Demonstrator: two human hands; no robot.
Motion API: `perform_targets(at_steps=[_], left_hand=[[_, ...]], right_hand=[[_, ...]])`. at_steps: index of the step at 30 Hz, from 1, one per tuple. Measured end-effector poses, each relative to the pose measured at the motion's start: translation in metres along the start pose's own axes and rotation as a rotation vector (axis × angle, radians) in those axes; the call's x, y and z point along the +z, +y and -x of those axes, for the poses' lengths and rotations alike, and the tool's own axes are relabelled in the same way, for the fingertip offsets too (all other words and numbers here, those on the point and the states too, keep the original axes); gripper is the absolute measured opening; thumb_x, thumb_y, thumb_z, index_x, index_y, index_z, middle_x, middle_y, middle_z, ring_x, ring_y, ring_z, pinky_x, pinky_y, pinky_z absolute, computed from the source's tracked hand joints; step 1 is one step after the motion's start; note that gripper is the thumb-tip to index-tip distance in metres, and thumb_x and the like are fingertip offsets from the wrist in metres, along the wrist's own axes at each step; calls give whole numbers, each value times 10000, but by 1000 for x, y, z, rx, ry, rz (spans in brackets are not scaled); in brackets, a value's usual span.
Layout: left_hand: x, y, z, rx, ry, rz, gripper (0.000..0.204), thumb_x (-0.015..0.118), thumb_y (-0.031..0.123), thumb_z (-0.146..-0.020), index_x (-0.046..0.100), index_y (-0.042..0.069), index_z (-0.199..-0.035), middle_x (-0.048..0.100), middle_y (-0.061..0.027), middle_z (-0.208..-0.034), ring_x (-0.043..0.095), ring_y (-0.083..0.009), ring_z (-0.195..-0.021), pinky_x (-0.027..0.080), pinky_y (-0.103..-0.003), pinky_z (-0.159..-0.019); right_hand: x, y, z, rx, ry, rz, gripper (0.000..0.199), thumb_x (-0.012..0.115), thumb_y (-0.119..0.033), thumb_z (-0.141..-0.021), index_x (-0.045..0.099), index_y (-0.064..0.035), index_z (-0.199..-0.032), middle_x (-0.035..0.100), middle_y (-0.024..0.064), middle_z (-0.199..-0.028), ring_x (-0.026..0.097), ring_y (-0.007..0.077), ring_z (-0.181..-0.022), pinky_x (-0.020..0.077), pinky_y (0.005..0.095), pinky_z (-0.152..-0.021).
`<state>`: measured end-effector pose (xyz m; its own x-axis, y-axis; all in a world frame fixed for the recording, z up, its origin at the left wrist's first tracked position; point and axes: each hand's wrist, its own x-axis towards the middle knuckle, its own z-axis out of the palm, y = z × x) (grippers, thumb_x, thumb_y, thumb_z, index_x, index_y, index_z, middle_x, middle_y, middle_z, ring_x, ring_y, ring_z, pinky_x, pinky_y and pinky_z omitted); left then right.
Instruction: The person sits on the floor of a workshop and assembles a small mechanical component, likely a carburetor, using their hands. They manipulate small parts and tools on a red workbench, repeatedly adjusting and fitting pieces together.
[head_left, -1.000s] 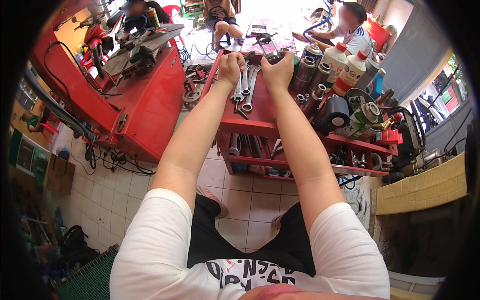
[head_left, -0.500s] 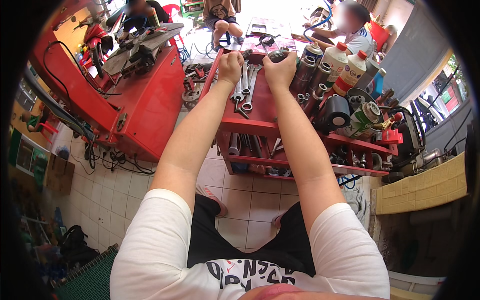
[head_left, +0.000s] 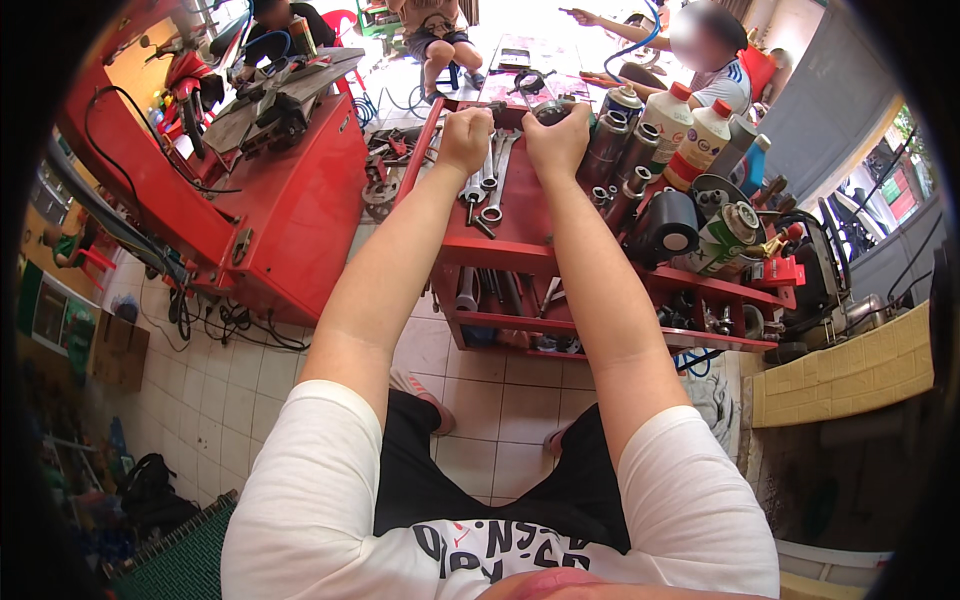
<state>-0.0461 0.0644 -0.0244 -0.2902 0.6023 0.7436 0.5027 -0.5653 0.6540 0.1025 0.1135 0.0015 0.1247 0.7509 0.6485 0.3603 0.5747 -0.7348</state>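
Note:
Over the far part of a red tool cart [head_left: 500,255], both of my arms reach forward. My left hand [head_left: 467,142] is closed in a fist above the cart's left side. A small dark piece shows by its thumb, but its kind is hidden. On the right, my right hand [head_left: 557,143] grips a dark round metal part [head_left: 551,110], partly covered by the fingers. Beyond it stands a dark ring-shaped piece [head_left: 532,82]. Several wrenches [head_left: 492,212] lie on the cart top between my forearms.
White bottles with red caps [head_left: 668,118], metal cylinders [head_left: 606,146] and a spray can [head_left: 735,225] crowd the cart's right side. A red machine [head_left: 300,210] stands left. Beyond the cart, a person [head_left: 715,70] sits at right with an arm stretched out; others sit farther back.
My left fist has shifted slightly right and nearer; my right hand stays almost in place. The seated person at right has raised an arm, and the person at the back has moved their hands.

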Motion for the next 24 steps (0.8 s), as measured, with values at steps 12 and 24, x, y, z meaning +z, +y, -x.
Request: perform_targets(at_steps=[12,24], left_hand=[[-2,14,0,78,-41,-117,370,555,245,-992,635,-48,-780,620,-223,-717,616,-365,-679,470,-440,-672],[0,24,-2,157,-57,-133,348,580,218,-985,583,-39,-750,546,-235,-692,562,-384,-688,431,-459,-657]], right_hand=[[0,2,-1,-3,-25,-4,574,864,-207,-709,505,18,-1097,621,236,-1073,636,431,-1015,513,488,-894],[1,4,-1,-3,-33,-16,565,864,-197,-702,507,10,-1088,618,223,-1070,635,418,-1008,514,484,-894]])
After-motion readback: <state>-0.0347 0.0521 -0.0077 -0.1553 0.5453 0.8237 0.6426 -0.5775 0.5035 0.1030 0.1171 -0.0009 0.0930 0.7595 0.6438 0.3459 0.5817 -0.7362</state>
